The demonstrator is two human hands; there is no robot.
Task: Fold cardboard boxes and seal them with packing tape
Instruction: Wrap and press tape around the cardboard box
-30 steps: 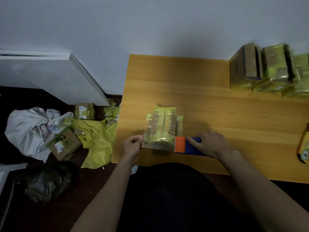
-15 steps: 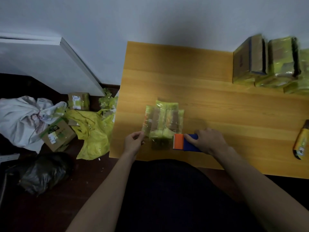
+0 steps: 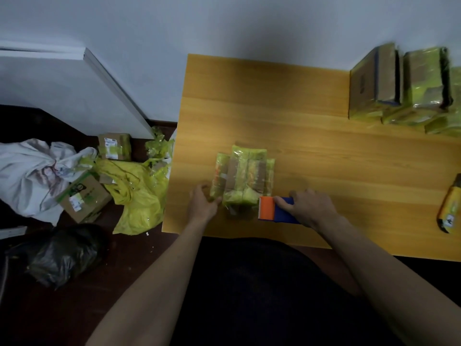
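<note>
Right hand (image 3: pixel 308 208), palm down, forearm angled in from lower right, grips a blue/orange tape dispenser (image 3: pixel 273 211) at the near right corner of a small yellow-taped box (image 3: pixel 243 179) on the table (image 3: pixel 324 146), near its front edge. Left hand (image 3: pixel 203 204) pinches the box's near left corner. Risk: tape wrinkling or tearing crooked if the box slips.

The person is wearing dark clothes, almost black, and they are filling the bottom middle of the view, just below the near edge of the wooden table (image 3: pixel 311 136). The cloth is looking plain, with no marks on it. Both arms are showing bare, with no sleeves on them. The left hand (image 3: pixel 203 208) and the right hand (image 3: pixel 313 208) are wearing no gloves, rings or watch.
</note>
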